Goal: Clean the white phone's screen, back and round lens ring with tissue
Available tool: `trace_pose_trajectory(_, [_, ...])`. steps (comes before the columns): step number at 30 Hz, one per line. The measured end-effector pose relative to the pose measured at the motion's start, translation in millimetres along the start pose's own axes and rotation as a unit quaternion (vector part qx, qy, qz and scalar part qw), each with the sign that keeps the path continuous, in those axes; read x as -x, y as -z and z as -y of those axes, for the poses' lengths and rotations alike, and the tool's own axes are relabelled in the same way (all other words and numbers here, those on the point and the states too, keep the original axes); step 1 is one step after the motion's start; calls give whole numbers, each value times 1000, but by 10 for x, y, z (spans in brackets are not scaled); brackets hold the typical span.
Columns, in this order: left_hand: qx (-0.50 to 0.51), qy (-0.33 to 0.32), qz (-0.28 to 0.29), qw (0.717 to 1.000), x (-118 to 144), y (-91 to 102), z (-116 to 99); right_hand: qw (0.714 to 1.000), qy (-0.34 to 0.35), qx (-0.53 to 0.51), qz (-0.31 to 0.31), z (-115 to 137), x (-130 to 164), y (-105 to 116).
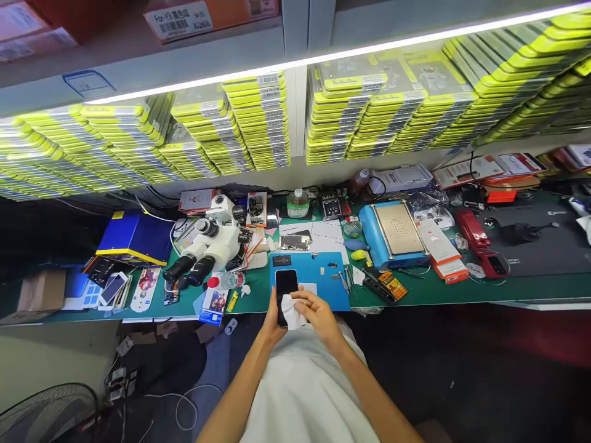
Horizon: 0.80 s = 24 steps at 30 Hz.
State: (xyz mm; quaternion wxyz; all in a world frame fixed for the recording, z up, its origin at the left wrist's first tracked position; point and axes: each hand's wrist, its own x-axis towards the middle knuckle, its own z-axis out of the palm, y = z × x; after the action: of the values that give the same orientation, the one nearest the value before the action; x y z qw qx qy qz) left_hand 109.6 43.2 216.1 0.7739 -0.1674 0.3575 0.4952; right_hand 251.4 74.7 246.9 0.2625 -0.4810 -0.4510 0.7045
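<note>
A black smartphone (286, 282) rests in my left hand (273, 321), its dark screen facing up and its lower end near my lap. My fingers close along its left side and bottom. In my right hand (319, 314) a crumpled white tissue (292, 312) is pinched, lying against the lower part of the screen. The tissue hides that part of the phone. Beneath the phone's upper end lies a blue work mat (339, 298), with a battery (282, 261), small phone parts (332, 266) and a white paper sheet on it.
Left of the mat stand a microscope (221, 243) and a plastic bottle (226, 281). To the right are a blue heating plate machine (394, 234), tweezers and screwdrivers (344, 281), and a black tool (379, 288). Stacked yellow-edged boxes (256, 123) fill the shelf above.
</note>
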Motion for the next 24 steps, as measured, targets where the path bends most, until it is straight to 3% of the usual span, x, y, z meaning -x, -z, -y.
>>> trace_pose_trajectory(5, [17,4,4,1000,28,26,14,990,83,112,-5,107,-55,-136])
trace_pose_trajectory(11, [22,0,15,1000,60,30,-2,974,146,172,-36,88,-113,-41])
trace_pose_trajectory(17, [14,-3,33,999,37,52,-4,980,147,108,-73,121,-54,-33])
trace_pose_trajectory(24, [9,-29,13,999,-15,42,48,988,143,-12,-61,511,-173,-218])
